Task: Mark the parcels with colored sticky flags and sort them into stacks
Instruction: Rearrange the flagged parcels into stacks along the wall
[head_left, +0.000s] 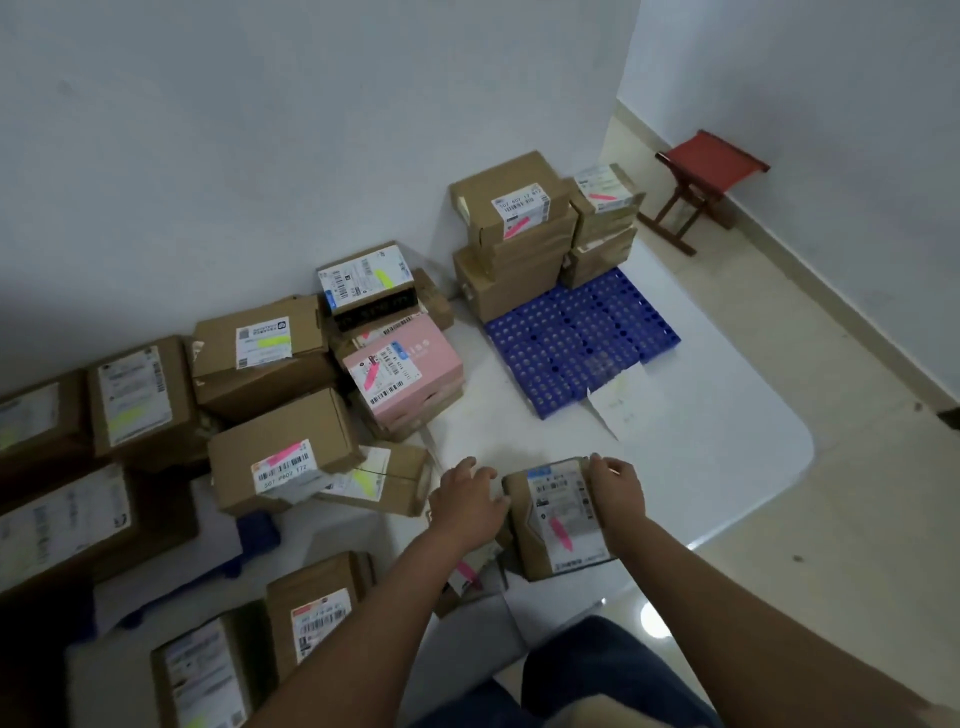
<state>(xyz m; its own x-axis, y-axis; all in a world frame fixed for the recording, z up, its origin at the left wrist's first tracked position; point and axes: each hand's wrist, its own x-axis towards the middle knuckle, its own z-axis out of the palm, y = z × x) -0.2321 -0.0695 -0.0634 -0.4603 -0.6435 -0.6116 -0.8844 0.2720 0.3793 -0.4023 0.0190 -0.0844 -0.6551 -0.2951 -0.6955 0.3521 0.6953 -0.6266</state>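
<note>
Moving a pink-flagged parcel (558, 519) to its stack.
Right hand (615, 486) grips the far edge; left hand (467, 501), fingers relaxed, touches its side. Carry level to the pink-flagged stack (511, 234) on the blue pallet (582, 343).

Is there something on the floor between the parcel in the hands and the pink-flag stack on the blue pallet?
Nothing visible. Bare white mat lies between the held parcel and the blue pallet; a loose paper sits beside the route.

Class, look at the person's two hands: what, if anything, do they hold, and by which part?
The right hand grips the small brown parcel by its far right corner; the left hand touches its left edge.
</note>
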